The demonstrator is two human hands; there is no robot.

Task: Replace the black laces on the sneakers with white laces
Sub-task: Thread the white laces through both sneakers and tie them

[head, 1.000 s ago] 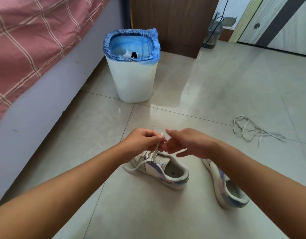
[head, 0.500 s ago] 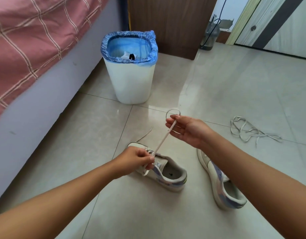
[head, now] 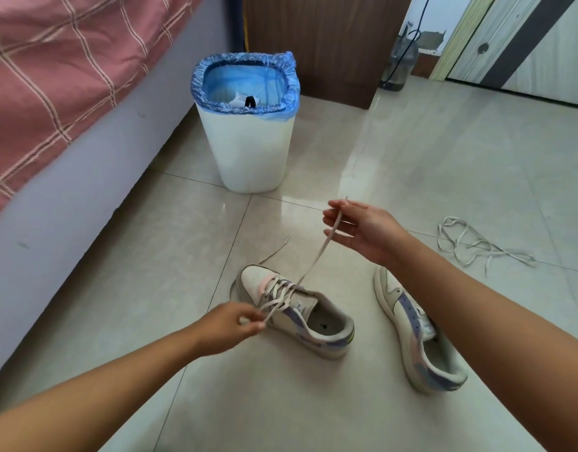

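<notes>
**Both lace ends in my fingers**

My left hand [head: 229, 324] pinches one end of the white lace [head: 313, 262] low beside the laced sneaker [head: 297, 311], fingers curled round it. My right hand [head: 362, 228] is raised above the floor [head: 411, 158], pinching the other end between thumb and forefinger while the other fingers spread loose. That strand runs taut from my right hand down to the eyelets. A further bit of lace trails off the toe onto the tiles. The sneaker sits mid-floor, toe toward the bin [head: 248, 138]. The second sneaker [head: 418, 334] lies just right of it, partly under my right forearm, apparently unlaced. A loose lace [head: 470, 243] lies in a tangle toward the right edge of the floor. The bed [head: 53, 76] runs along the left edge.
</notes>
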